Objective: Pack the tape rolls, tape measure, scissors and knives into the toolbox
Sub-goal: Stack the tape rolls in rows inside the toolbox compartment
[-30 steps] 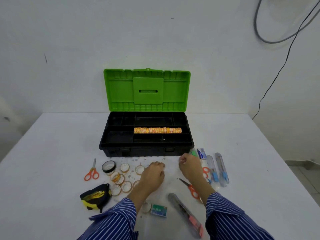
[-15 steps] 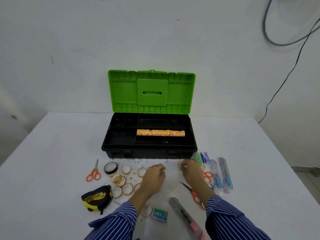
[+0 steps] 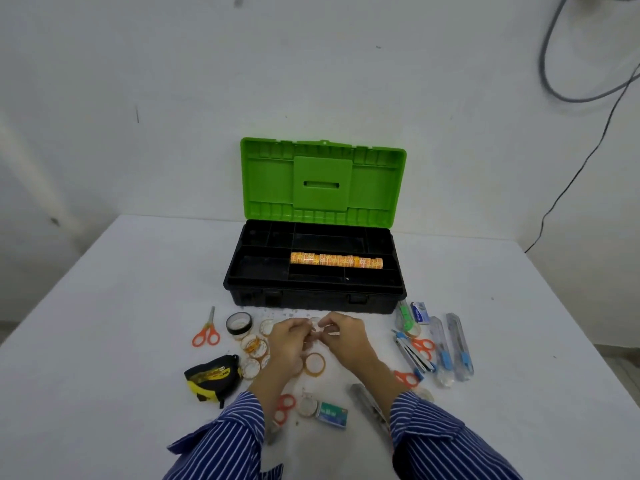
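Note:
The black toolbox stands with its green lid raised, and a row of orange tape rolls lies in its tray. Just in front of it my left hand and my right hand meet, fingers curled, pinching small clear tape rolls between them. More small rolls and a black roll lie to the left, and one roll sits below my hands. The black-yellow tape measure and orange scissors are further left. Clear-blue knives and more scissors lie to the right.
A grey knife, a green staple box, another roll and orange scissors lie between my sleeves. A green knife and a small blue box sit by the toolbox's right corner. Cables hang on the wall.
My right hand has moved left from near the toolbox's right corner to meet my left hand. Both now pinch small rolls together in front of the toolbox.

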